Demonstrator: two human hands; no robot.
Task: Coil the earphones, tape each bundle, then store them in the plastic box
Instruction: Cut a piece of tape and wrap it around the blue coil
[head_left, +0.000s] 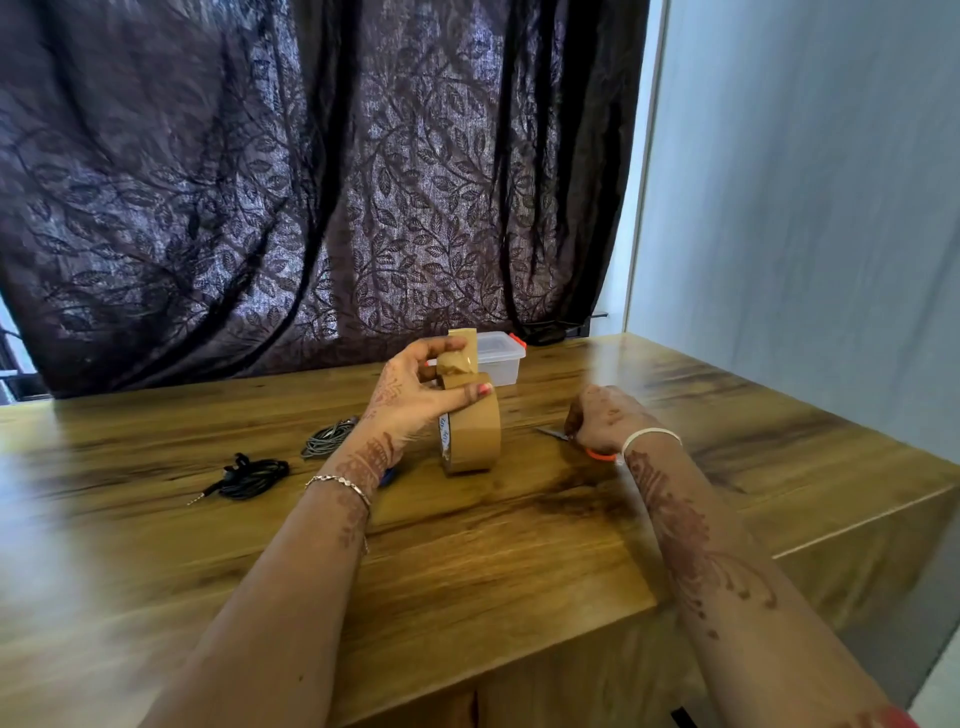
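Both hands are busy: my left hand (415, 389) pinches a pulled strip off the brown tape roll (470, 434), standing on edge; my right hand (605, 421) is closed on orange-handled scissors (576, 441) at 3 o'clock. I judge this the taping step; next, snip the glossy strip. Black earphones (249, 478) and a grey coil (327, 439) lie at 9 o'clock on the wood surface (467, 561); the clear box (501, 358) sits at 12.

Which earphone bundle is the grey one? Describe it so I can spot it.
On the wooden table, look just left of the left hand holding the tape roll. The grey earphones lie nearer the curtain; unlike the black earphones, they are paler, with no plug trailing out.
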